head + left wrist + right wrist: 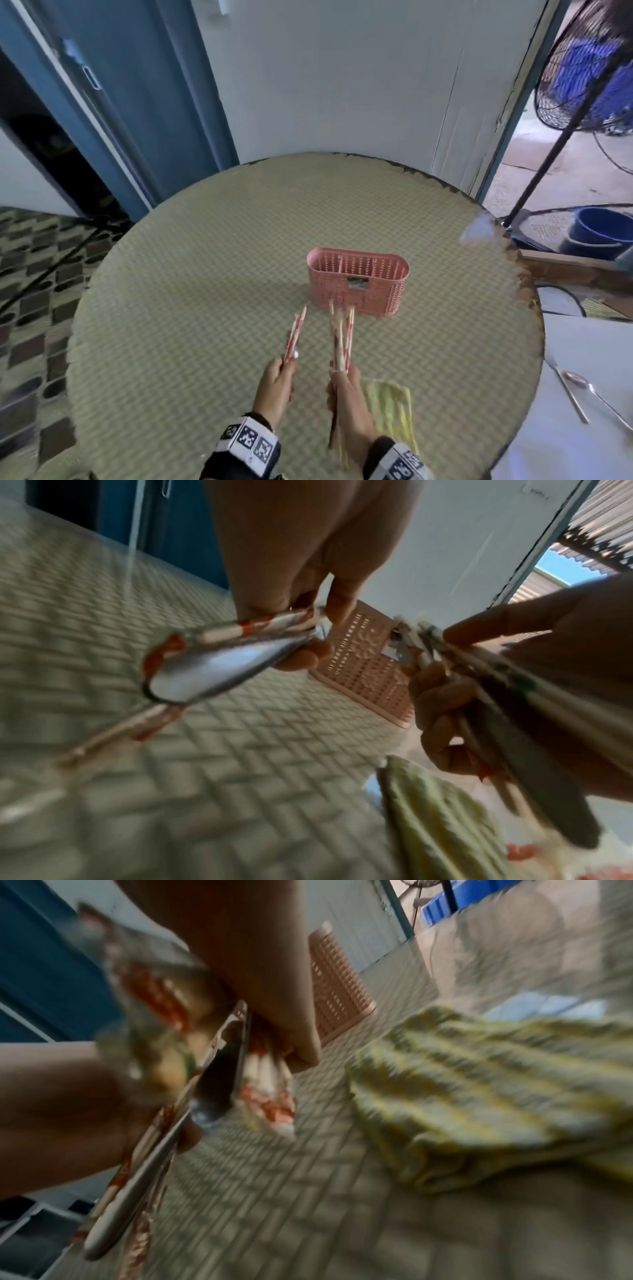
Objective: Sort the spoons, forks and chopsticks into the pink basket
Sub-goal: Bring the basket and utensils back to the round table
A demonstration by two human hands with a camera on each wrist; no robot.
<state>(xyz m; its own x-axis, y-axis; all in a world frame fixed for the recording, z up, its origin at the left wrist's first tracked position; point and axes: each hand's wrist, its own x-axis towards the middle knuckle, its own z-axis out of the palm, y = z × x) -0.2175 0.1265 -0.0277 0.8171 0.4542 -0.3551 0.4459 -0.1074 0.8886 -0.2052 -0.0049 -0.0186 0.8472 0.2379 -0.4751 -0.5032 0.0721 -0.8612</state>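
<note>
The pink basket (358, 279) stands upright on the round woven table (205, 274), just beyond both hands, and looks empty from above. My left hand (286, 365) grips a few red-and-white chopsticks (297, 329) together with a metal spoon (205, 669), their tips pointing toward the basket (363, 669). My right hand (339, 371) grips a thicker bundle of chopsticks (340, 337), whose tips reach the basket's front wall. In the blurred right wrist view the bundle (267, 1080) sits in that hand's curled fingers (298, 1047), with a dark utensil among the sticks.
A folded yellow cloth (390, 407) lies on the table right of my right hand. A white surface (582, 445) at the right edge carries metal spoons (575, 378). A fan stand (548, 154) and a blue bucket (603, 226) stand beyond the table's right rim.
</note>
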